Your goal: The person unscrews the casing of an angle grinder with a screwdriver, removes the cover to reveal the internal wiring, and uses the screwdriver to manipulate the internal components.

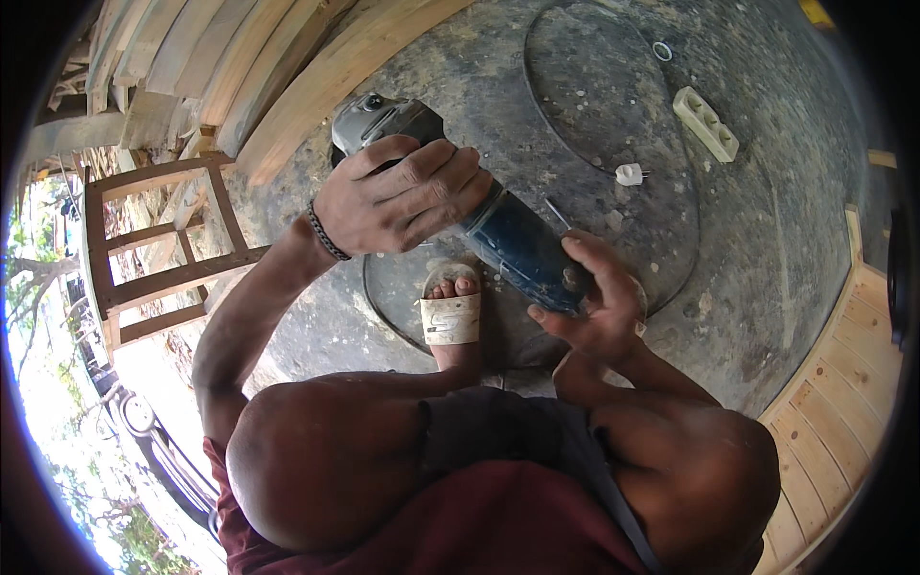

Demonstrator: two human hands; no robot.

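Observation:
An angle grinder [525, 251] with a dark blue body and a grey metal head is held up in front of my knees, tilted with its head toward the far left. My left hand [401, 195] wraps over the grinder near its head, fingers closed around it. At the rear end of the body, my right hand [604, 297] grips it between the thumb and fingers. The underside of the grinder's head is turned away, so I cannot tell whether a disc is fitted.
A black cord [530, 77] loops over the stained floor, near a white plug [629, 174]. Farther right lies a white power strip [705, 124], with a small ring [662, 51] beyond it. Wooden boards [259, 72] and a wooden frame [171, 280] stand left; wooden planks [829, 412] line the right.

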